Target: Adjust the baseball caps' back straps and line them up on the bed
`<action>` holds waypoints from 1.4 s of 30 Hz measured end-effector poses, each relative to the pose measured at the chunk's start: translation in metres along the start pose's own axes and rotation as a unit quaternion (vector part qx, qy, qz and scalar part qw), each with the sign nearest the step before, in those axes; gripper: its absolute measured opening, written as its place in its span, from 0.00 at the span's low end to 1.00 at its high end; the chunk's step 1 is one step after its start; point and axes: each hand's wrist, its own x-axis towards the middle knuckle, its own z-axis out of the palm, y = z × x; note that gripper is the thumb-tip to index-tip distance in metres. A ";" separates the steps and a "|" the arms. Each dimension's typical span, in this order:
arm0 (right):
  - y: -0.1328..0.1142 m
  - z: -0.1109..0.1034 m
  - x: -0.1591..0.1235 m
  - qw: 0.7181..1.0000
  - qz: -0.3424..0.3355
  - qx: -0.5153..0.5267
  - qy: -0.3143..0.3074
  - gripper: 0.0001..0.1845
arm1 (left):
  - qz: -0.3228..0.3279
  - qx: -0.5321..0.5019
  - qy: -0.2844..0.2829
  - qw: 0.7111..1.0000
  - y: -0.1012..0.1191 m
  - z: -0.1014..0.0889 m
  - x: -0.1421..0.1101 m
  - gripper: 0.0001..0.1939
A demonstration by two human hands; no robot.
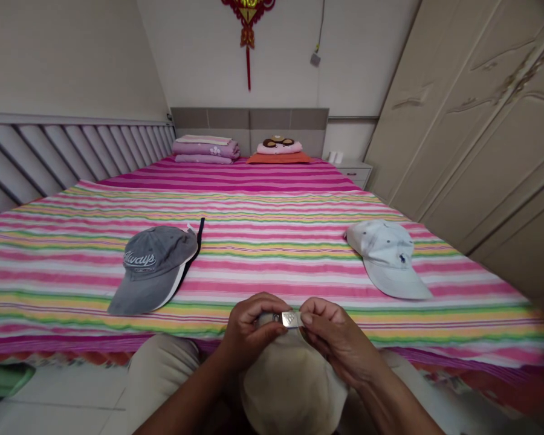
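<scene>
Beige cap [294, 386], one: being held just off the front edge of the bed [272, 241]. Left hand [254, 329]: pinching beside the metal buckle [291, 319], thumb against fingers. Right hand [338, 332]: pinching the buckle's other end, fingertips closed narrowly. Grey cap [152, 263], one: lying near the front edge, left part, dark strap [202, 228] trailing loose. White cap [385, 254], one: lying near the front edge, right part. Progress, as judged: buckle work is continuing; whether it is fastening or loosening, cannot tell; the bed's caps are lying unhandled.

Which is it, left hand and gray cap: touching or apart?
Apart: the head view shows striped bedcover between the left hand and the gray cap.
</scene>
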 end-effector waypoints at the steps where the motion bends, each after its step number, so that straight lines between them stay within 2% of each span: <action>1: -0.001 0.000 0.000 1.000 0.000 -0.006 0.002 0.15 | -0.006 -0.001 0.000 1.000 0.000 0.000 0.000 0.08; 8: -0.006 -0.001 0.000 0.989 -0.047 -0.140 0.033 0.14 | -0.050 -0.010 0.001 0.999 -0.001 0.002 -0.003 0.08; 15: -0.006 -0.005 -0.001 0.990 -0.038 -0.139 0.015 0.12 | -0.058 -0.018 -0.003 0.998 0.000 0.004 -0.003 0.08; 20: -0.004 -0.001 -0.001 0.994 -0.017 -0.105 0.034 0.13 | -0.049 -0.015 -0.004 0.999 -0.001 0.005 -0.004 0.08; 23: -0.002 0.001 0.000 0.992 -0.021 -0.108 0.053 0.13 | -0.025 -0.013 -0.003 1.000 -0.002 0.006 -0.005 0.11; 26: 0.000 0.000 0.000 0.995 -0.016 -0.088 0.036 0.13 | -0.013 -0.008 0.000 1.000 -0.002 0.006 -0.005 0.14; 30: 0.003 -0.002 0.001 0.996 -0.015 -0.089 0.017 0.14 | -0.057 -0.038 0.011 0.998 -0.004 0.009 -0.008 0.09; 36: 0.001 0.000 0.000 0.995 -0.023 -0.094 -0.006 0.16 | -0.106 -0.111 0.016 0.988 -0.007 0.012 -0.011 0.09; 42: -0.007 0.000 -0.004 0.987 -0.028 -0.154 0.030 0.11 | -0.141 -0.130 0.031 0.981 -0.008 0.012 -0.012 0.10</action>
